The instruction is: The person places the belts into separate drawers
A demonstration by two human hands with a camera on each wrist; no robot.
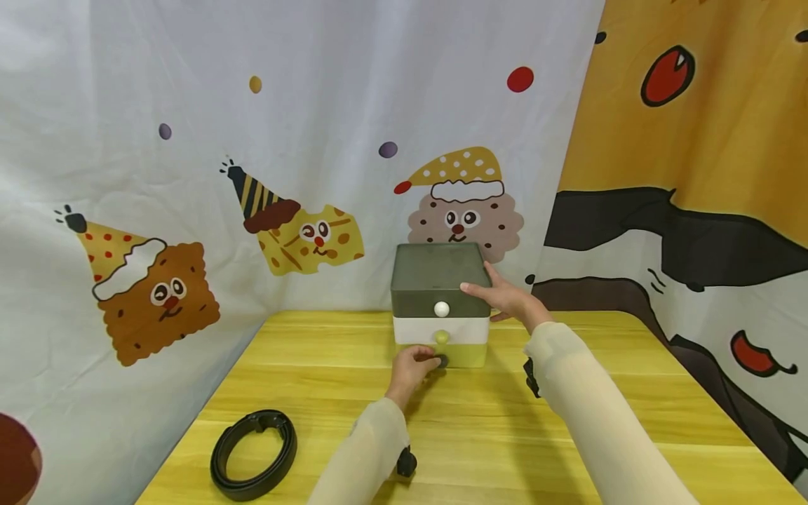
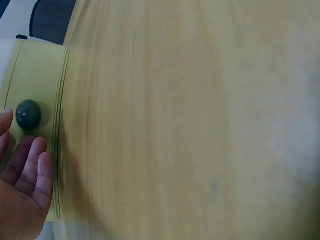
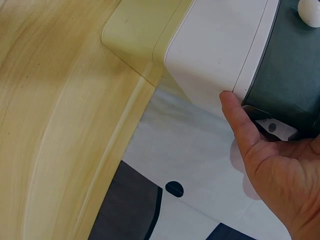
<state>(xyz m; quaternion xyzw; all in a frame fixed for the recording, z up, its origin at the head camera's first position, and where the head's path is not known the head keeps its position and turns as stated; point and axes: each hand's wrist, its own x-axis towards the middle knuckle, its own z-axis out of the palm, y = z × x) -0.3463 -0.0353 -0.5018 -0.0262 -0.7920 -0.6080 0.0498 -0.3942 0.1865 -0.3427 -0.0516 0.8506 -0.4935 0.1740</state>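
Observation:
A small three-tier drawer box (image 1: 435, 265) stands on the table, with a dark green top tier, a white middle one and a yellow-green bottom one. Each tier has a round knob in a contrasting colour. My left hand (image 1: 410, 373) is at the bottom drawer's dark green knob (image 2: 28, 115); its thumb and fingertips lie close around the knob, fingers loosely bent. My right hand (image 1: 510, 297) rests against the box's right side, thumb over the top tier's front edge. In the right wrist view, one extended finger (image 3: 235, 112) reaches the white tier (image 3: 215, 50).
A coiled black belt (image 1: 254, 456) lies on the wood-grain table (image 1: 480, 449) at the front left. Behind the table hangs a white curtain (image 1: 315, 105) printed with cartoon biscuits and cheese, close behind the box.

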